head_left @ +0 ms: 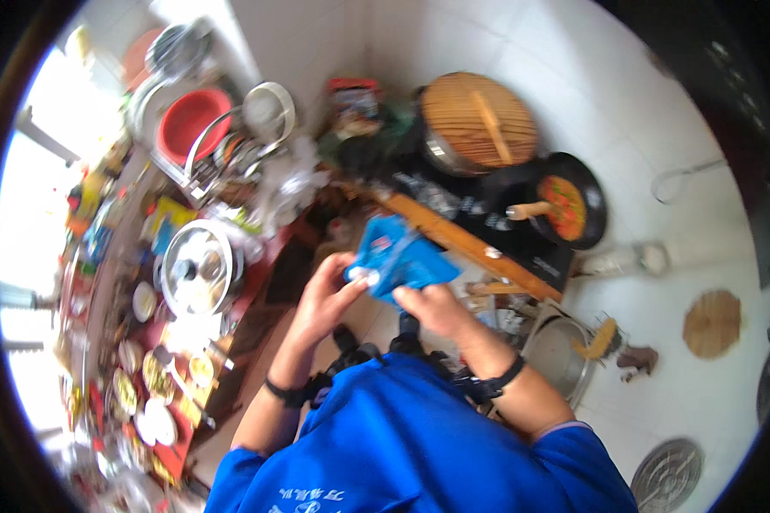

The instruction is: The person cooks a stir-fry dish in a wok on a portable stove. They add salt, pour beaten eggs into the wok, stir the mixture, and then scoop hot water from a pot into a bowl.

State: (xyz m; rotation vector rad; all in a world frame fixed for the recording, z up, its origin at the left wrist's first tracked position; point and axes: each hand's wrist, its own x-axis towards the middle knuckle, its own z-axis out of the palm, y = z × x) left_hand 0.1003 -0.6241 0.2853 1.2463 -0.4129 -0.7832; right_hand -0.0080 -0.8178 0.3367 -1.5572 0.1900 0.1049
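A blue plastic packet is held up in front of my body, above the floor. My left hand pinches its left end, with a small white piece at the fingertips; I cannot tell what that piece is. At the packet's lower right edge, my right hand is closed on it, the fingers partly hidden. The packet looks creased, and its contents do not show.
Beyond the packet is a black stove with a wooden-lidded pot and a pan of red-orange food. Along the left are a red basin, a glass-lidded pot, and several bowls and plates. A metal basin sits at right.
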